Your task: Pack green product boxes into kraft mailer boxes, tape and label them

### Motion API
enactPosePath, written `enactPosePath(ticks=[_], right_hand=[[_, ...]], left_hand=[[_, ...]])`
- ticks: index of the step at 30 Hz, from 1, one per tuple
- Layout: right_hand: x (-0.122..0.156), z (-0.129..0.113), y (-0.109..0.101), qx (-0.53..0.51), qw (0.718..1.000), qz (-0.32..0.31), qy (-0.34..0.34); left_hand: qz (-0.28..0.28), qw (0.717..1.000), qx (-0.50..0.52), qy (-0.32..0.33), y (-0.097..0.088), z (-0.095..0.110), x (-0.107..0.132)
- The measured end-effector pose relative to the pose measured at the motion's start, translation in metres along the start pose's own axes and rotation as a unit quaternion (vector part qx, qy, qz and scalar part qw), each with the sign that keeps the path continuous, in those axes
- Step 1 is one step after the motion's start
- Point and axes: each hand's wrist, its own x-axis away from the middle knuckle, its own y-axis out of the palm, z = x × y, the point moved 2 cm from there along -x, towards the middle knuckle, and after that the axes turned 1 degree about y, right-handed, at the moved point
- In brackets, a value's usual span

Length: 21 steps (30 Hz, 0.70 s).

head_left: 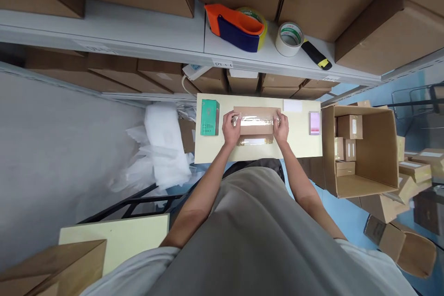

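brown oblong cardboard box (256,130), banded with glossy clear tape (256,120), lies on pale yellow table (301,141); left hand (231,127) and right hand (281,127) hold opposite ends, fingers part-curled.

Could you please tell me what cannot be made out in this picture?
All in the head view:
- Inside of the taped carton: hidden by its cardboard.
- Its ends: partly covered by the left hand and right hand.
- Fine print on the green box: too small.
- Lower-left carton: cut off by the picture's edges.
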Motion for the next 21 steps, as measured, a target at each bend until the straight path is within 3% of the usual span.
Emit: enactPosePath(ticks=[21], right_hand=[[-0.0036,0.0004,-0.0022,0.008,1.0,-0.015,0.003]], left_hand=[[0.002,1.0,-0.01,0.005,0.0007,0.0048,-0.001]])
